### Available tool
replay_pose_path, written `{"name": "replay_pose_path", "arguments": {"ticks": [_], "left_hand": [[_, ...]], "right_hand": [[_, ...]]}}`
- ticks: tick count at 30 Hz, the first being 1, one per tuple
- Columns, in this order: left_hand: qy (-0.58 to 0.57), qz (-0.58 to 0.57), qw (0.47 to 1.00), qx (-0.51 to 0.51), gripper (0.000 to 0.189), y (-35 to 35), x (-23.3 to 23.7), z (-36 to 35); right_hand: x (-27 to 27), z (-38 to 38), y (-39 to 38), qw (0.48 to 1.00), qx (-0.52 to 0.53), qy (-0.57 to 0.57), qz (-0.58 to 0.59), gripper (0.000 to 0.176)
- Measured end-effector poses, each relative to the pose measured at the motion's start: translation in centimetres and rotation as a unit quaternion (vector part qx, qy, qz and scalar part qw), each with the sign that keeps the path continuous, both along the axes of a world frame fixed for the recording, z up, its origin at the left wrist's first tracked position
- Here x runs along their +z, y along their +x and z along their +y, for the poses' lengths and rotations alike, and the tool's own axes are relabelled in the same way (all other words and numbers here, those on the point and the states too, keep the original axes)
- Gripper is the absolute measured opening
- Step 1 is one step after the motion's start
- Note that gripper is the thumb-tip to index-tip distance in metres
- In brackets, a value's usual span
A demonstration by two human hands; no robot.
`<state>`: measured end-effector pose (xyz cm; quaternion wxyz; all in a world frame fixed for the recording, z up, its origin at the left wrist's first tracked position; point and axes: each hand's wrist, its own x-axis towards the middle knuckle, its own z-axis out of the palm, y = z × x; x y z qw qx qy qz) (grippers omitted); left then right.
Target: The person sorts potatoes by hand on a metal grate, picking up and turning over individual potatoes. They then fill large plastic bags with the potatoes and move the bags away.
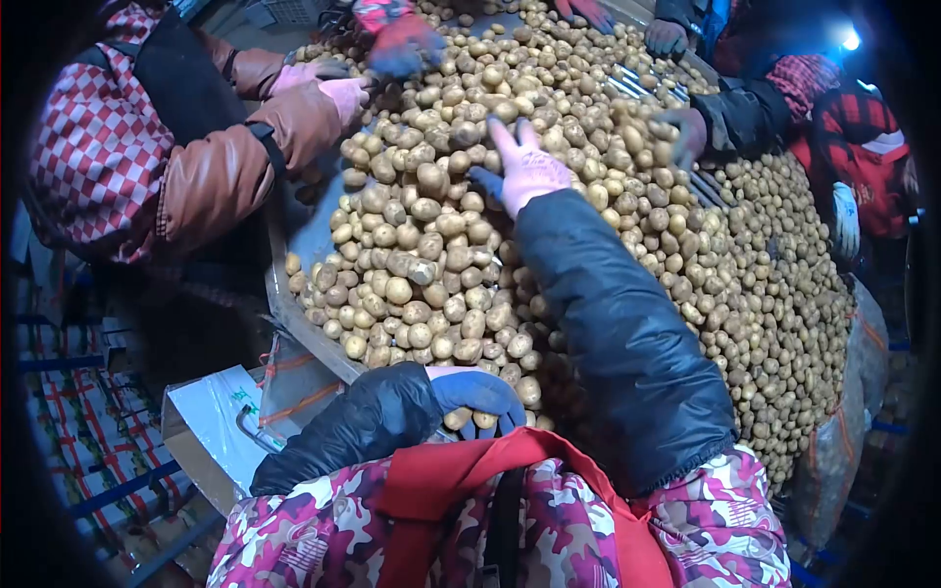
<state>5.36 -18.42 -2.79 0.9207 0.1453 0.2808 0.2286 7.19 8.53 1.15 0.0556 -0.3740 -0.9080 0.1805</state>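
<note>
A big heap of small potatoes (421,250) covers the table before me. My right hand (529,171), in a pink glove with dark fingertips, reaches far over the heap with its fingers spread on the potatoes. Close to my body, at the heap's near edge, my left hand (480,394) wears a blue-grey glove. Its fingers curl down around a few potatoes (458,418), which show beneath them; the palm is hidden.
Gloved co-workers' hands touch the heap at the left (338,93), top (407,44) and right (686,132). Metal bars (632,83) poke through at the upper right. The table's raised rim (319,338) runs along the left. An open cardboard box (211,431) stands below it; sacks (838,451) hang at right.
</note>
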Motion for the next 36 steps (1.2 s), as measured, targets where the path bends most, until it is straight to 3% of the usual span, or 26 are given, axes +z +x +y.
{"name": "replay_pose_path", "arguments": {"ticks": [4,6,7,10,12,14,16,18,22,24,27,28,30,32,35,36], "left_hand": [[0.006,0.034,0.999,0.015,0.044,-0.2,2.7,0.2],[0.003,0.05,0.998,0.028,0.045,0.1,2.7,-0.1],[0.018,0.056,0.998,0.02,0.046,0.2,1.6,-0.1],[0.075,0.083,0.994,0.002,0.046,0.3,1.2,0.1],[0.087,0.07,0.994,0.012,0.046,0.5,0.0,-0.2],[0.083,0.029,0.996,0.02,0.041,0.4,0.7,0.1],[0.045,0.008,0.999,-0.025,0.044,0.4,-0.3,1.0],[0.102,0.063,0.992,0.027,0.045,0.5,0.2,0.3],[0.112,0.045,0.989,0.084,0.045,1.1,-0.3,-0.3],[0.105,0.054,0.988,0.096,0.045,1.6,1.0,-0.4],[0.084,0.1,0.985,0.115,0.046,1.8,1.2,-0.7],[0.084,0.103,0.984,0.119,0.046,1.7,0.9,-0.7],[0.128,0.132,0.979,0.09,0.047,1.2,-0.2,-0.6],[0.103,0.066,0.987,0.1,0.048,1.5,0.3,-0.5],[0.081,0.042,0.993,0.079,0.048,1.1,0.0,-0.3],[0.08,0.054,0.992,0.08,0.049,1.0,0.2,-0.2]], "right_hand": [[0.5,2.6,3.0,0.997,-0.044,0.018,-0.064,0.077],[0.2,2.3,6.5,0.997,-0.051,0.063,-0.001,0.072],[-1.0,1.8,8.5,0.989,-0.026,0.139,0.033,0.067],[-3.3,-0.7,15.2,0.988,-0.04,0.125,0.084,0.063],[-3.6,-4.1,20.6,0.984,-0.064,0.123,0.111,0.063],[-4.8,-7.9,26.8,0.974,-0.12,0.187,0.041,0.065],[-4.2,-12.3,32.4,0.972,-0.184,0.14,0.052,0.065],[-3.6,-16.0,38.1,0.95,-0.238,0.193,0.053,0.063],[-0.9,-20.3,50.4,0.865,-0.408,0.289,0.055,0.06],[-2.3,-21.0,57.1,0.76,-0.536,0.353,0.099,0.064],[-7.5,-21.0,67.8,0.6,-0.762,0.169,0.173,0.074],[-7.1,-20.3,67.5,0.563,-0.798,0.126,0.173,0.076],[-7.0,-18.2,64.9,0.538,-0.821,0.126,0.144,0.08],[-4.0,-16.4,59.1,0.502,-0.835,0.122,0.19,0.083],[-6.8,-15.1,58.9,0.588,-0.761,0.139,0.237,0.084],[-7.0,-14.6,58.2,0.591,-0.737,0.123,0.303,0.082]]}}
